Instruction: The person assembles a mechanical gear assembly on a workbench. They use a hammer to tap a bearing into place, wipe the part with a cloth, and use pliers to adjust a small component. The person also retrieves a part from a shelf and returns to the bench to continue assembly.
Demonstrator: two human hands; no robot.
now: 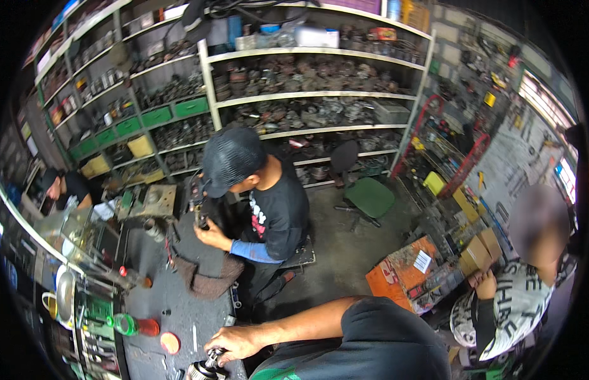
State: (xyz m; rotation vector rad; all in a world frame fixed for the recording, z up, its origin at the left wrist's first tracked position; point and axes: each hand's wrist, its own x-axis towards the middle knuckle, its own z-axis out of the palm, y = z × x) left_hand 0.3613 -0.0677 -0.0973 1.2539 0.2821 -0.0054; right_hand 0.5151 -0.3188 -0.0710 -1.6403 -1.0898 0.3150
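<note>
One right hand (236, 342), near a round orange lid (170, 343) on the dark surface (211, 311), has fingers curled round a metal part (204, 372); the left's, I cannot tell.

Right at the bottom edge here, and I'm losing the metal piece (204, 372) under the right hand (236, 342): the frame slices it off, so I can't call its full shape. Fingertips there, partly tucked from me. The left hand? Outside my view. To the right hand's right, the dark shirt (383, 348) runs off the bottom too. Up beyond the hand, a capped co-worker (278, 193) holds a dark part (197, 195), too small for me to name. Far right of the hand, another person (513, 310), head blurred out. Farthest beyond, heaped parts (313, 73) on shelves (320, 95), too tiny to separate!
</note>
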